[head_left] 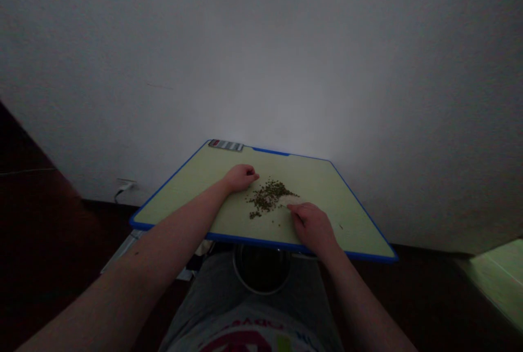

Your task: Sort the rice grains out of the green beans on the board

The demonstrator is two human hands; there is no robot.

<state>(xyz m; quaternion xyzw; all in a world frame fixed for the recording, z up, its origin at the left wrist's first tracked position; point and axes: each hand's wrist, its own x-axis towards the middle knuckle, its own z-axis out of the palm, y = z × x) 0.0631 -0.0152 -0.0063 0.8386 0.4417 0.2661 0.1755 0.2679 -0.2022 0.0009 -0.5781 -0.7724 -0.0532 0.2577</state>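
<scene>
A loose heap of small dark brown-green grains (267, 195) lies on a pale yellow board (183, 183) with a blue rim. Against its right side is a small patch of pale grains (289, 200). My left hand (242, 177) rests on the board at the upper left of the heap, its fingers curled in; what they hold, if anything, is hidden. My right hand (314, 225) is at the lower right of the pale patch, thumb and forefinger pinched together at its edge. Anything between those fingertips is too small to name.
A remote-like thing with rows of buttons (226, 145) lies at the board's far left corner. Under the near edge, a round dark pot with a metal rim (262, 291) sits on my lap. A wall (265, 68) rises behind the board. A cable (122, 189) hangs at left.
</scene>
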